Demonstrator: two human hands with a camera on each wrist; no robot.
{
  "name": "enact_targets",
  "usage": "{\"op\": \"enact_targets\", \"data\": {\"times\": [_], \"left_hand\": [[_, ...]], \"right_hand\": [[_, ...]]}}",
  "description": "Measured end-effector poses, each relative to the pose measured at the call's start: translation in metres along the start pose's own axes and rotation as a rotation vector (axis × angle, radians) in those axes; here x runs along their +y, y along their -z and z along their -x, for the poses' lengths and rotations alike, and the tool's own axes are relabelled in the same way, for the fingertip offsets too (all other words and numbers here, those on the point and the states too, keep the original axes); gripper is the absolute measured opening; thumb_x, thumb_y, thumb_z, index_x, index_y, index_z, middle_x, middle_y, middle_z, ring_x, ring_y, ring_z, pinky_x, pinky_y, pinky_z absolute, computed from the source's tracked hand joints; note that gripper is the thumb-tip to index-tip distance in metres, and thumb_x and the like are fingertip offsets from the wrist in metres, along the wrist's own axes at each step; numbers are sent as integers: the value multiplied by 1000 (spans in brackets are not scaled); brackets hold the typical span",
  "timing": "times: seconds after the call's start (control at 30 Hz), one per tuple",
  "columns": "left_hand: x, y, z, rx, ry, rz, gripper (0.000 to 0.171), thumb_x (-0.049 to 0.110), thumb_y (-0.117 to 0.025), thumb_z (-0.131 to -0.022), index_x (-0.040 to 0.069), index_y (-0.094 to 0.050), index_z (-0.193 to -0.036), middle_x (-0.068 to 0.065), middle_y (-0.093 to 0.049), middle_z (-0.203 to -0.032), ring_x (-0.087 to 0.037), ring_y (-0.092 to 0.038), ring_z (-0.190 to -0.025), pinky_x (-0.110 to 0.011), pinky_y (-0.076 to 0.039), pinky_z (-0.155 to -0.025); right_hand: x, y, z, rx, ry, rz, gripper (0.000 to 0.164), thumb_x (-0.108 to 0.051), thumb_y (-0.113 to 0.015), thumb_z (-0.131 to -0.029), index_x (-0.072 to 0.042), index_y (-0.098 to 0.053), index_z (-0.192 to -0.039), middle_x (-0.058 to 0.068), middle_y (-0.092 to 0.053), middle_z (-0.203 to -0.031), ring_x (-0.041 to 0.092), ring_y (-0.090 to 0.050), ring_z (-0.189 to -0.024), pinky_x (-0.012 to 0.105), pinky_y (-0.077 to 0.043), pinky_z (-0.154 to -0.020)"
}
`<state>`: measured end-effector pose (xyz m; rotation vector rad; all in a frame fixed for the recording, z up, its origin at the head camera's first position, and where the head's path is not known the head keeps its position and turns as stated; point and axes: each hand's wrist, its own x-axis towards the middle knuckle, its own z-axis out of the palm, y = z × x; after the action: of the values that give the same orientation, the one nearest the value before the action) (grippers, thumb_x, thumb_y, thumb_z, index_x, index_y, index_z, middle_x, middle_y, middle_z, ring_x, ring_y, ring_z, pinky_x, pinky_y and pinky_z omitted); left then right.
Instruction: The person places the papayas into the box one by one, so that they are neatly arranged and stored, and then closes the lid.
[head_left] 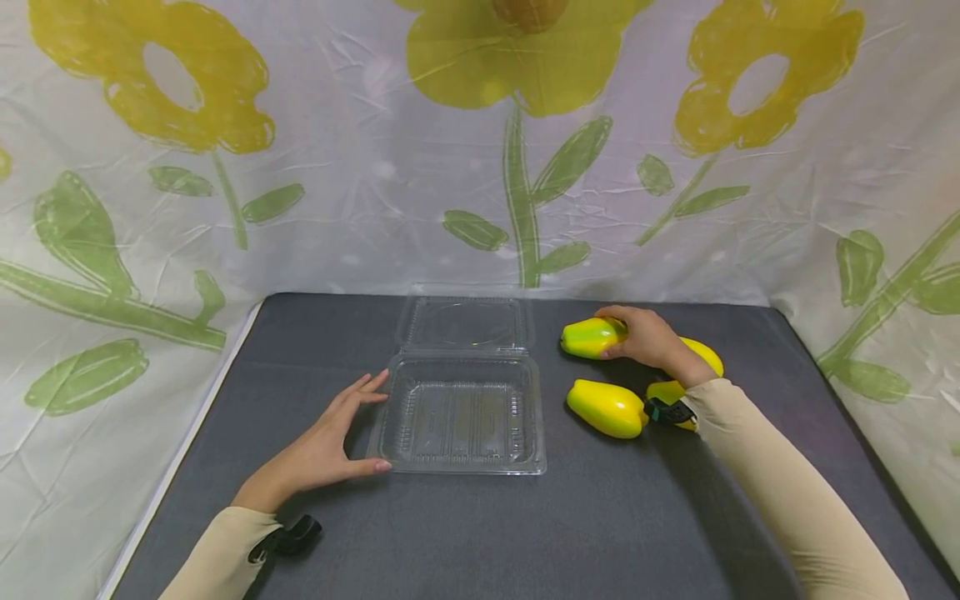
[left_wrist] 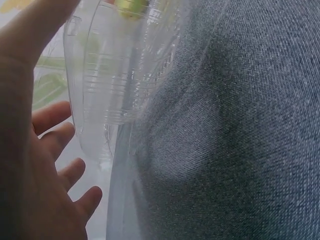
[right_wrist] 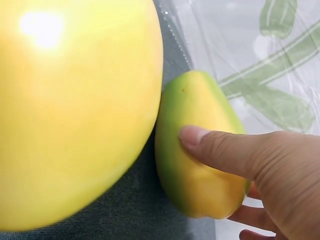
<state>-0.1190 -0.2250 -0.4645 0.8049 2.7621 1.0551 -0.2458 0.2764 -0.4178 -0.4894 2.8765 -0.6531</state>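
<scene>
My right hand (head_left: 647, 335) grips a green-and-yellow papaya (head_left: 587, 338) at the back right of the table; in the right wrist view the thumb presses on the papaya (right_wrist: 200, 105). A yellow papaya (head_left: 604, 408) lies nearer me. Further yellow papayas (head_left: 705, 355) are partly hidden behind my right wrist. My left hand (head_left: 318, 450) is spread at the left side of a clear plastic clamshell box (head_left: 465, 468), fingertips and thumb at its edge; whether they touch is hard to tell. The open lid (head_left: 467, 321) lies flat towards the back.
A dark grey cloth (head_left: 480, 542) covers the table. Behind and beside it hangs a white curtain (head_left: 360, 208) with yellow flowers and green leaves. A large yellow papaya (right_wrist: 75, 110) fills the left of the right wrist view.
</scene>
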Motion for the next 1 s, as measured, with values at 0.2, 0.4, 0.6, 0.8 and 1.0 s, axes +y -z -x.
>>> {"op": "enact_targets", "data": {"times": [0.2, 0.4, 0.6, 0.8, 1.0], "left_hand": [[-1, 0, 0, 7, -5, -15, 91, 47, -86, -73, 16, -39, -145, -2, -17, -167, -43, -16, -151, -73, -33, -106], [-1, 0, -1, 2, 3, -25, 90, 49, -85, -73, 18, -39, -145, -1, -17, -167, -43, -16, -152, -73, -33, -107], [-2, 1, -1, 2, 9, -37, 93, 51, -85, -72, 18, -38, -147, -5, -19, -166, -42, -17, -152, -74, -33, -106], [-1, 1, -2, 2, 11, -44, 98, 51, -85, -72, 19, -35, -150, -5, -20, -166, -42, -17, -152, -73, -34, -106], [0, 2, -2, 8, -4, -50, 95, 50, -85, -72, 17, -39, -148, -6, -22, -166, -43, -18, -151, -72, -34, -107]], "right_hand": [[-1, 2, 3, 19, -20, -30, 68, -25, -82, -81, -9, -53, -141, 18, -55, -143, 40, -52, -129, 58, -42, -108], [-4, 5, 6, 29, -26, -60, 67, -23, -82, -82, -9, -53, -140, 18, -55, -143, 40, -51, -130, 58, -41, -108], [-5, 6, 7, 46, -13, -55, 67, -27, -83, -80, -10, -55, -139, 17, -57, -141, 38, -54, -126, 57, -43, -106], [-6, 6, 9, 51, -9, -36, 69, -33, -83, -80, -12, -55, -139, 16, -59, -138, 36, -56, -122, 56, -44, -104], [-13, 8, 11, 85, 0, -58, 68, -36, -84, -79, -13, -57, -138, 14, -62, -134, 33, -58, -116, 54, -47, -99]]}}
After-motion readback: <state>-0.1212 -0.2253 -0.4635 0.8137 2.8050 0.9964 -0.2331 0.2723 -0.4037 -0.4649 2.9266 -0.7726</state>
